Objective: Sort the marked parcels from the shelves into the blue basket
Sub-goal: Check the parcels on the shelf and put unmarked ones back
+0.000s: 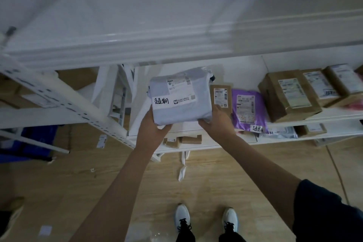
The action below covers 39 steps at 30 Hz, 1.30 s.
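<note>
White shelf (pixel 196 139): our L hand (pixel 155 125) & R hand (pixel 218 122) grip marked parcel (pixel 180 102). Next: carry to basket (pixel 37 139), lower-left.

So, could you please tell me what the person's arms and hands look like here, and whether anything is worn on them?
Both hands, the left hand and the right hand, are bare, with no gloves, rings or watch showing. Both forearms are uncovered up to the elbow. A dark short sleeve covers the right upper arm; the left upper arm runs out of the picture, so its sleeve cannot be seen.
</note>
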Motion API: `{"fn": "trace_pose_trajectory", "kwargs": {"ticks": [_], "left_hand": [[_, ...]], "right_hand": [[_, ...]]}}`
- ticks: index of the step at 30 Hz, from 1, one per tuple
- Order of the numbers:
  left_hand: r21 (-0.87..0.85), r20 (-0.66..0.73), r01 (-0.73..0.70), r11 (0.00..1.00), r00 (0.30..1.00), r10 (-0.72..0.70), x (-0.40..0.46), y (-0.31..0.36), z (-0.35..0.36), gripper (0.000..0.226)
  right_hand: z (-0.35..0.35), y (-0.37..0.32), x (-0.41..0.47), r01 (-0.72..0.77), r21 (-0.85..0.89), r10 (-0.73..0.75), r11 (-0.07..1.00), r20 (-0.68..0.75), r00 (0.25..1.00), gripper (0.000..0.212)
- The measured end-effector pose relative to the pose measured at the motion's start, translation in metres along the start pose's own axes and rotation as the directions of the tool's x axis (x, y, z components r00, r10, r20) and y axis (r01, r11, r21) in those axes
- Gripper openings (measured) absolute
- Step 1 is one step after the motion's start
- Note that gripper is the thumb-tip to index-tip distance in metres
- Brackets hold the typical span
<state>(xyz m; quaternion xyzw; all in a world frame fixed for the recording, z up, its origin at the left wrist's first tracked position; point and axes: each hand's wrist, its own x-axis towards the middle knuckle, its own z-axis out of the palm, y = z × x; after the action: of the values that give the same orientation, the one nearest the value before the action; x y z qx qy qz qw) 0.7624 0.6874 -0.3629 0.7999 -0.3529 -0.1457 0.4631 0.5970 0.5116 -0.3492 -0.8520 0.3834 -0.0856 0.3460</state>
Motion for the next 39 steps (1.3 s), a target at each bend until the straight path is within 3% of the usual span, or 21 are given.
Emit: {"fn": "trace_pose_trajectory", "kwargs": {"ticks": [4, 10, 21, 27, 32, 35, 39], "left_hand": [[0.029, -0.052, -0.103, 0.994, 0.993, 0.104, -0.029, 0.047, -0.027, 0.068], [0.085, -0.050, -0.151, 0.985, 0.987, 0.155, -0.056, 0.068, -0.048, 0.060], [0.043, 0.033, -0.195, 0.980, 0.980, 0.194, -0.048, 0.093, -0.026, 0.060], [-0.022, 0.154, -0.222, 0.975, 0.963, 0.222, -0.039, 0.144, 0.059, 0.064], [-0.096, 0.333, -0.237, 0.967, 0.908, 0.255, -0.046, 0.223, 0.160, 0.041], [-0.114, 0.436, -0.228, 0.967, 0.863, 0.255, -0.050, 0.268, 0.233, 0.051], [-0.164, 0.487, -0.364, 0.917, 0.778, 0.396, -0.068, 0.338, 0.329, 0.053]], "right_hand": [[-0.041, -0.022, -0.044, 0.137, -0.019, -0.139, 0.990, -0.113, 0.984, 0.054], [-0.062, -0.033, -0.080, 0.237, -0.091, -0.245, 0.967, -0.081, 0.966, 0.042], [-0.087, -0.015, -0.081, 0.118, -0.100, -0.128, 0.988, -0.099, 0.987, 0.045], [-0.150, 0.050, -0.116, -0.040, -0.027, 0.035, 0.999, -0.178, 0.983, 0.045], [-0.223, 0.137, -0.164, -0.152, -0.005, 0.145, 0.988, -0.276, 0.950, 0.041], [-0.269, 0.193, -0.203, -0.231, 0.032, 0.227, 0.972, -0.355, 0.907, 0.044], [-0.332, 0.263, -0.249, -0.361, 0.097, 0.363, 0.928, -0.454, 0.813, 0.043]]}}
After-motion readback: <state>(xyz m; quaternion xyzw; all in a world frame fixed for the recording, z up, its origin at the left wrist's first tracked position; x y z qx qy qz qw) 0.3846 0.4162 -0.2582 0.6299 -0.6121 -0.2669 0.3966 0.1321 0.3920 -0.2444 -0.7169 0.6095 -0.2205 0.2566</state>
